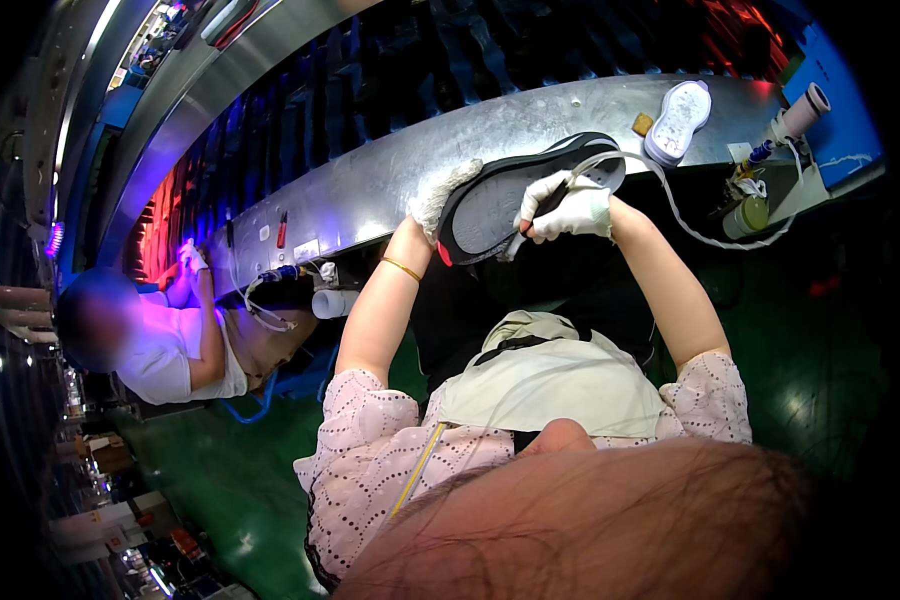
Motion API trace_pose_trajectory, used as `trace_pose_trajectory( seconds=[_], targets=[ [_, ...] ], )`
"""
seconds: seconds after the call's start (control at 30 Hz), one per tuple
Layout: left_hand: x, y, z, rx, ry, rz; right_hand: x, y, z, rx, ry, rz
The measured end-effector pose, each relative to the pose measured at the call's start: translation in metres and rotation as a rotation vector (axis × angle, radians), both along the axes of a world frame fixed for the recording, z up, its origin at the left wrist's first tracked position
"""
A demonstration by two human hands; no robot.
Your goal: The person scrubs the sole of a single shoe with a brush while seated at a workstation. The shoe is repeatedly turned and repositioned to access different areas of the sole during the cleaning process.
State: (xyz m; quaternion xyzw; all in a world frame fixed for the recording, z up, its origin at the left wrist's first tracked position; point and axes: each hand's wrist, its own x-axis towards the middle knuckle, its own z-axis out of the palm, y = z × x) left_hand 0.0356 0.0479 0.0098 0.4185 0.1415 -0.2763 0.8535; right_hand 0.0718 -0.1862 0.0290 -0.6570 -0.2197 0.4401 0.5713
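Observation:
My left hand, in a white glove, grips the left rim of a shoe sole. The sole is grey inside with a black rim and a red patch at its near end. It is tilted over the bench's front edge, and a second dark rim shows along its far side. My gloved right hand is closed around a dark-handled, hose-fed brush. The brush's pale tip points down at the sole's near right rim; whether it touches is unclear. A pale hose runs from the brush to the right.
A white sole and a tan block lie on the metal bench. Bottles and fittings stand at the right end. Beyond runs a conveyor with dark strips. Another person works at the left, near a red-handled tool.

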Motion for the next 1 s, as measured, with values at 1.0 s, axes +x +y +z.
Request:
trace_pose_trajectory(
  seconds=[1.0],
  targets=[
    [-0.016,-0.043,-0.053,-0.325,-0.334,0.557,-0.058,0.012,-0.002,0.280,-0.034,-0.438]
  ],
)
